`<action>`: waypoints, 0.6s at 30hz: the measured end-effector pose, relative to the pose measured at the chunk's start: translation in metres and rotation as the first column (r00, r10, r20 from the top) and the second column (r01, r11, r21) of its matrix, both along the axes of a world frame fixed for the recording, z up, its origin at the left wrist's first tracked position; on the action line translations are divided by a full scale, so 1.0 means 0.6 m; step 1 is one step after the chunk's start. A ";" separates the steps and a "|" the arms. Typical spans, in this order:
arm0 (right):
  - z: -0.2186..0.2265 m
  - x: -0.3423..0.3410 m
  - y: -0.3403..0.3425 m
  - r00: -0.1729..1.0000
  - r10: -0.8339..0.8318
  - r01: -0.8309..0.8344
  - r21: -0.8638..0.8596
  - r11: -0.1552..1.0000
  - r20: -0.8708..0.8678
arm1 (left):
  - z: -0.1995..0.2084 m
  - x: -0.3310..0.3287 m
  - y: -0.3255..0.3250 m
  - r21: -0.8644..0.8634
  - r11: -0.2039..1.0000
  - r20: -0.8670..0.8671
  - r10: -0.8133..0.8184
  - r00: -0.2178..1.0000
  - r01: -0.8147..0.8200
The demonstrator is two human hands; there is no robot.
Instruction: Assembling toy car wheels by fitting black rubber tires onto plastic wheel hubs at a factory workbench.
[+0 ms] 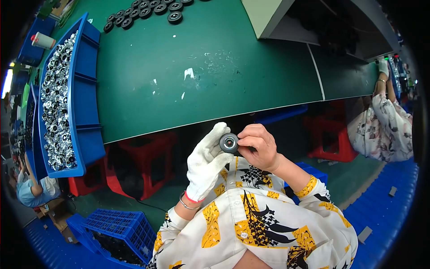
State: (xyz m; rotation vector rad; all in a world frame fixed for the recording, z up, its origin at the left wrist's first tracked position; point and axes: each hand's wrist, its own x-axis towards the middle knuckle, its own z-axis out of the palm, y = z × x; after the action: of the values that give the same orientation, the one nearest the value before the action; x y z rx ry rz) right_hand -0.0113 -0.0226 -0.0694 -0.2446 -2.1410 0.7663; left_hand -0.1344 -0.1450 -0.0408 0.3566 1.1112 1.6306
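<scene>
A small round wheel (229, 143) sits between the two hands, held up clear of any surface. Its thick outer ring is dark grey to black and looks whole. Inside it runs a bright, silvery ring around a dark centre with a small reddish spot. The wheel's round face is turned up toward the camera, showing almost as a full circle.

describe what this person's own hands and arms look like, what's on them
The left hand wears a white glove with a red edge at the cuff, and a thin metallic bracelet circles that wrist. The right hand is bare. Both sleeves are white with yellow patches and black print.
</scene>
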 end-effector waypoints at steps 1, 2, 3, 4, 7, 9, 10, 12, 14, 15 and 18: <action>0.001 0.000 0.000 1.000 -0.001 0.001 0.001 1.000 0.003 | -0.001 0.000 0.000 0.001 1.000 0.003 -0.001 1.000 0.001; 0.004 0.001 0.001 1.000 0.010 -0.011 0.034 0.999 0.017 | -0.001 -0.001 0.000 0.011 1.000 -0.003 0.001 1.000 -0.001; 0.007 -0.002 0.005 0.999 0.027 -0.028 0.072 0.997 0.024 | 0.000 -0.004 0.002 0.025 1.000 -0.017 0.009 1.000 -0.009; 0.014 -0.004 0.008 0.999 0.032 -0.034 0.083 0.996 0.019 | -0.001 -0.005 -0.001 0.013 1.000 0.002 0.009 1.000 -0.009; 0.032 -0.012 0.019 0.989 0.115 -0.117 0.010 0.993 0.095 | -0.008 -0.011 -0.005 0.005 1.000 0.034 -0.010 0.999 0.010; 0.051 -0.026 0.031 0.982 0.158 -0.133 -0.214 0.968 0.106 | 0.003 -0.020 -0.004 -0.004 1.000 0.066 0.002 0.998 -0.002; 0.078 -0.041 0.039 0.978 0.154 -0.103 -0.313 0.944 0.141 | 0.007 -0.025 -0.007 0.026 0.999 0.074 0.032 0.997 -0.034; 0.115 -0.092 0.070 0.970 0.140 -0.036 -0.448 0.893 0.200 | 0.018 -0.045 -0.018 0.005 0.997 0.036 0.078 0.996 -0.078; 0.133 -0.160 0.108 0.960 0.107 0.033 -0.484 0.875 0.258 | 0.050 -0.067 -0.030 -0.004 0.992 -0.050 0.128 0.991 -0.128; 0.134 -0.201 0.127 0.948 0.097 0.049 -0.441 0.896 0.303 | 0.063 -0.078 -0.041 -0.012 0.984 -0.114 0.176 0.978 -0.179; 0.119 -0.311 0.172 0.930 0.088 0.066 -0.395 0.916 0.358 | 0.096 -0.122 -0.079 0.067 0.961 -0.379 0.274 0.884 -0.269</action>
State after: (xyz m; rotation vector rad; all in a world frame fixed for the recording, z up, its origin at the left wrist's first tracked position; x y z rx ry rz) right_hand -0.1976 0.0805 0.0017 -0.6385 -2.3119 1.2498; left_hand -0.2076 -0.1922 0.0167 0.5685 1.5026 1.8635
